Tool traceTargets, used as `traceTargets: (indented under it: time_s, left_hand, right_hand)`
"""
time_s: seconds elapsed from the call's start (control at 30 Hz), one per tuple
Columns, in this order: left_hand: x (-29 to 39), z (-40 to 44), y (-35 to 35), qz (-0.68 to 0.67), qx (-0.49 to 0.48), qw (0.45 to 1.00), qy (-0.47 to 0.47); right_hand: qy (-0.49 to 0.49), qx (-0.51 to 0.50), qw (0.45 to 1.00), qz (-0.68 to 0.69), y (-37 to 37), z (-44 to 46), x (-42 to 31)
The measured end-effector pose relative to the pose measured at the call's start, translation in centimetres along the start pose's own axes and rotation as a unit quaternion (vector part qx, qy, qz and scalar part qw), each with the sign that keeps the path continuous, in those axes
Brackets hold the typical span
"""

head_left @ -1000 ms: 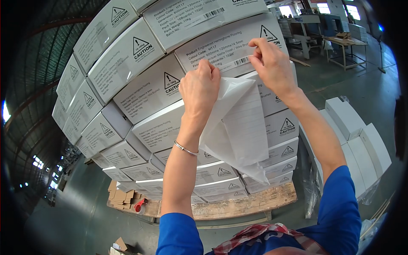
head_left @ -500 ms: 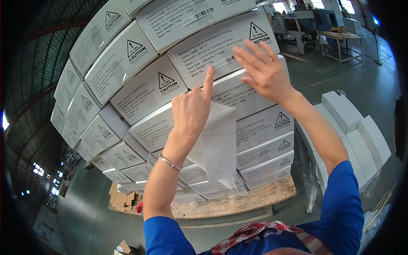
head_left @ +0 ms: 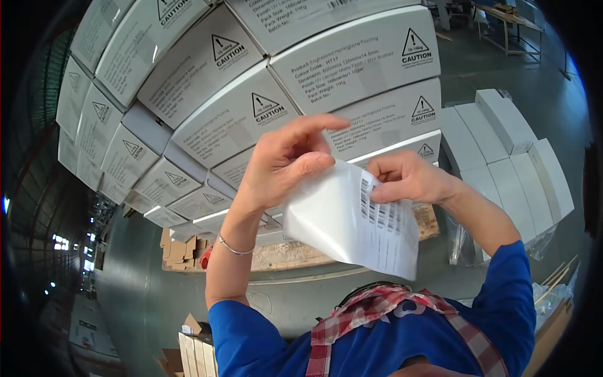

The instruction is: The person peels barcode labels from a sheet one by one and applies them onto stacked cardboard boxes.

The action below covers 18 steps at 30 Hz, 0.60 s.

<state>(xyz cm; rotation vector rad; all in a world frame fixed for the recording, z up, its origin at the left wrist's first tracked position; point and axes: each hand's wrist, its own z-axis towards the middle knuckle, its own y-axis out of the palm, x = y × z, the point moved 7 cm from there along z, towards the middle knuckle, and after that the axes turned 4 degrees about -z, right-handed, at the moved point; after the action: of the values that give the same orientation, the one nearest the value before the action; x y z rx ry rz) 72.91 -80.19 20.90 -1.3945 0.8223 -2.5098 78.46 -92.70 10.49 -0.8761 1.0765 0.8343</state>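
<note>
1. Sheet [head_left: 339, 220]: white, shiny, bent, w/ rows of blk bars; top edge in R hand [head_left: 408, 179], in front of boxes [head_left: 355, 60].
2. Boxes: white, w/ blk words, stacked on wood base [head_left: 298, 256].

Pretty soft, even light on the boxes [head_left: 355, 56] from where I'm standing, though the glossy sheet [head_left: 323, 217] throws back a pale sheen and the far windows [head_left: 61, 242] are just blown-out specks in the murk on the left. Fisheye's heavy too: the pallet's [head_left: 301, 256] front edge bows, the corners go black, and the small print looks kinda smeared.
</note>
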Motion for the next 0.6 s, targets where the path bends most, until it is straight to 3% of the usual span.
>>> traceTargets:
  time_s: [0.07,0.1,0.17,0.2,0.23,0.33,0.43,0.6]
  left_hand:
    - [-1.0,-0.7,0.0,0.101,-0.010,0.992,-0.077]
    - [-1.3,-0.9,0.1,0.097,-0.009,0.992,-0.080]
    - [-4.0,-2.0,1.1,0.033,-0.051,0.973,-0.224]
    - [-5.2,-2.8,1.7,0.000,-0.072,0.953,-0.293]
    - [-5.8,-3.2,2.0,-0.005,-0.071,0.953,-0.293]
    - [-6.9,-4.3,3.3,-0.220,-0.048,0.932,-0.285]
    - [-7.4,-5.5,4.2,-0.295,-0.065,0.907,-0.294]
    - [-7.6,-7.5,5.3,-0.419,-0.088,0.844,-0.321]
  right_hand:
    - [0.046,-0.013,0.997,0.063,0.6,-0.4,0.4]
    - [0.019,0.014,0.999,-0.022,0.3,-0.5,-0.2]
    - [-0.035,0.064,0.978,-0.193,0.0,-0.6,-1.3]
    - [-0.030,0.061,0.979,-0.193,0.3,-0.5,-1.1]
    - [-0.051,0.092,0.977,-0.185,0.4,-0.6,-1.2]
    - [-0.094,0.156,0.968,-0.170,0.7,-0.8,-1.7]
    - [-0.232,0.157,0.926,-0.255,2.4,-1.5,-4.0]
    - [-0.232,0.159,0.911,-0.302,4.3,-2.1,-5.1]
